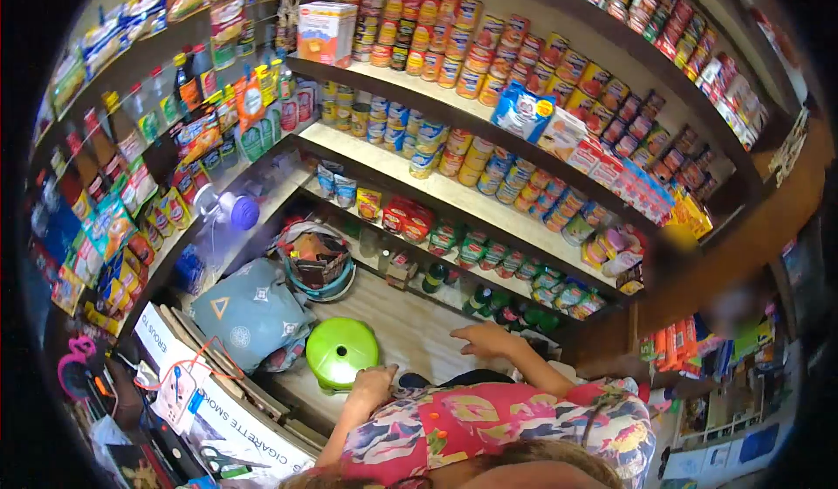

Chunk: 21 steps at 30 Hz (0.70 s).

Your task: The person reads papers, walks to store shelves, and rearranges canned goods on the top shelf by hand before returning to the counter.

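Beneath the stocked shelves, on the floor, stands a green stool. The left hand is at its near edge, half curled; whether it grips, I cannot tell. The right hand hangs apart, open, empty. This seems a reach; holding would need closed fingers.

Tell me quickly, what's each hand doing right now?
Left hand: at the green stool's edge; grip cannot be told.
Right hand: open, nothing visible in it.
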Tool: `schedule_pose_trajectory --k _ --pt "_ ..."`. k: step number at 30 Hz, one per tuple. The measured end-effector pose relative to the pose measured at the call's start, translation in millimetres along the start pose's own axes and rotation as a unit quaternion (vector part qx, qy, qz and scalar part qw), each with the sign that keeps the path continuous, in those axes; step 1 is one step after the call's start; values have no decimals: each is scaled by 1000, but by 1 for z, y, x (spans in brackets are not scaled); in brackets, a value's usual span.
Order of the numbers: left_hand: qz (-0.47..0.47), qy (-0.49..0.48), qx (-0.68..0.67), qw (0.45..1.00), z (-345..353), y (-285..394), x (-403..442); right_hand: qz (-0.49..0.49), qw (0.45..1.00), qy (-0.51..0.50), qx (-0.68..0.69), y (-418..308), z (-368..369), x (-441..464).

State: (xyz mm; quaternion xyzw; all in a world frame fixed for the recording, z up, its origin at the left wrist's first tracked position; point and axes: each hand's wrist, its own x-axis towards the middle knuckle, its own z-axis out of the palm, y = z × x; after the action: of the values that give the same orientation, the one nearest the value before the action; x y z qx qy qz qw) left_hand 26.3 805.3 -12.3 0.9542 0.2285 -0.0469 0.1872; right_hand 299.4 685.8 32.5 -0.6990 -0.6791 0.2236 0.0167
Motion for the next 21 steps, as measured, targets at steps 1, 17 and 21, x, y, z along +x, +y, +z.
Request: schedule_pose_trajectory --k 1,17,21 --pt "7 19 -8 1000 3 -5 1 -15 1000 -8 3 0 2 10" --pt "-121 -18 59 991 52 -46 4 -117 991 20 -59 1 2 44" --pt "-133 -91 39 986 77 -29 36 -83 994 36 -56 39 20 17"
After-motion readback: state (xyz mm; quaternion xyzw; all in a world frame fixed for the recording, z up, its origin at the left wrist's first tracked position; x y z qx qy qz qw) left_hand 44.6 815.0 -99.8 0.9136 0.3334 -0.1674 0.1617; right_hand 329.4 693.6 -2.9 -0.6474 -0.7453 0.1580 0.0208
